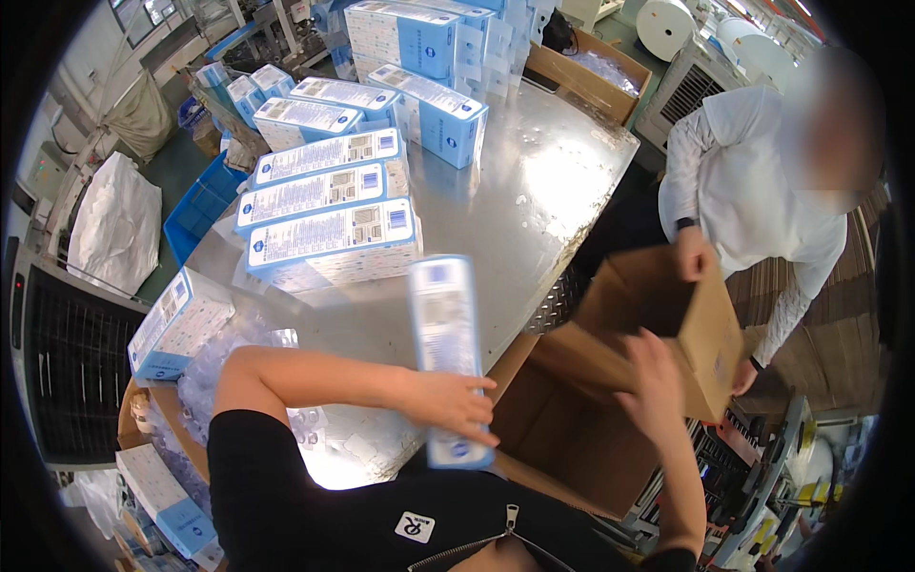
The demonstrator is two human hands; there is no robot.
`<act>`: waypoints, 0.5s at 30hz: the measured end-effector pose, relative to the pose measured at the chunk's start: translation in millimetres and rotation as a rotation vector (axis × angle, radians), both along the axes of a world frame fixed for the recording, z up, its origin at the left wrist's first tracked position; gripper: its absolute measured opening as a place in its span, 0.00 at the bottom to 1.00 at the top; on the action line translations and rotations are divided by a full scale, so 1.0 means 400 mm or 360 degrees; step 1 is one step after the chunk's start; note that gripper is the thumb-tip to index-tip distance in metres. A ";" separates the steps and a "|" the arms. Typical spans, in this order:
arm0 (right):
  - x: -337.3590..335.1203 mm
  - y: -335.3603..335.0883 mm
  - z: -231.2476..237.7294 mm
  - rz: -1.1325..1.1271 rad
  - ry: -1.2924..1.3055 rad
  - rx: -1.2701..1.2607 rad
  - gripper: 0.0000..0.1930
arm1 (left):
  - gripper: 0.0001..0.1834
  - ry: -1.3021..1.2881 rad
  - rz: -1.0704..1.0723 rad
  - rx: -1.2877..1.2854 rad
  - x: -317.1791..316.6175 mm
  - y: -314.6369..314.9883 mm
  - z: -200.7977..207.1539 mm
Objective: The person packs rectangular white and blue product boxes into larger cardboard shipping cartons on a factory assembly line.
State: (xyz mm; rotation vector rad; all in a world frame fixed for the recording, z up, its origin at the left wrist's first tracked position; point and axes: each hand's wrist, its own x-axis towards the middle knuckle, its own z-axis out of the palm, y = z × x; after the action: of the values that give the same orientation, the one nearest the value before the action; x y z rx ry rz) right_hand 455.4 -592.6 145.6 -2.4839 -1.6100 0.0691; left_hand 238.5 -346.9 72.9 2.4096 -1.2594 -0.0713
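Flat boxes [329,205] lie stacked on the counter [534,191], with upright boxes [410,38] behind them. The person's left hand [453,402] holds a long box [446,357] over the counter's near edge. To its right, the right hand [656,377] touches an open carton [648,324], with a co-worker [753,191] behind it.

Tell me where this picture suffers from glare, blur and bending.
Head view: bright glare washes out the steel table; the blue-and-white box in the left hand is smeared by motion, and the right hand on the cardboard carton is slightly soft; straight edges bow toward the dark round rim.
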 end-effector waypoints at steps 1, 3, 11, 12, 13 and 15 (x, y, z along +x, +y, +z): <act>-0.041 0.119 0.013 0.0451 -0.0006 -0.0075 0.42 | 0.24 0.0144 0.0116 -0.0029 -0.022 0.033 0.008; -0.110 0.250 -0.057 0.1163 -0.0070 -0.0187 0.52 | 0.29 0.0379 0.0248 -0.0082 -0.011 0.142 0.054; -0.272 0.407 -0.188 0.1387 0.0020 -0.0292 0.44 | 0.53 -0.0304 0.2055 0.0617 -0.194 0.462 -0.071; -0.280 0.382 -0.200 0.1404 -0.0022 -0.0045 0.43 | 0.53 -0.0173 0.1969 0.0734 -0.222 0.436 -0.051; -0.276 0.361 -0.206 0.1400 -0.0101 0.0190 0.42 | 0.53 -0.0077 0.1874 0.0836 -0.231 0.428 -0.032; -0.244 0.288 -0.148 0.1302 -0.0078 0.0482 0.43 | 0.51 -0.0017 0.1855 0.0830 -0.268 0.424 -0.018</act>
State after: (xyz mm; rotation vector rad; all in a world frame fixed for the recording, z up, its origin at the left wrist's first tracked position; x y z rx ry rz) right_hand 357.6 -477.2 86.4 -1.4955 -2.3347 -0.1200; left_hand 131.3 -177.2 65.6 3.1831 0.3616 -0.0400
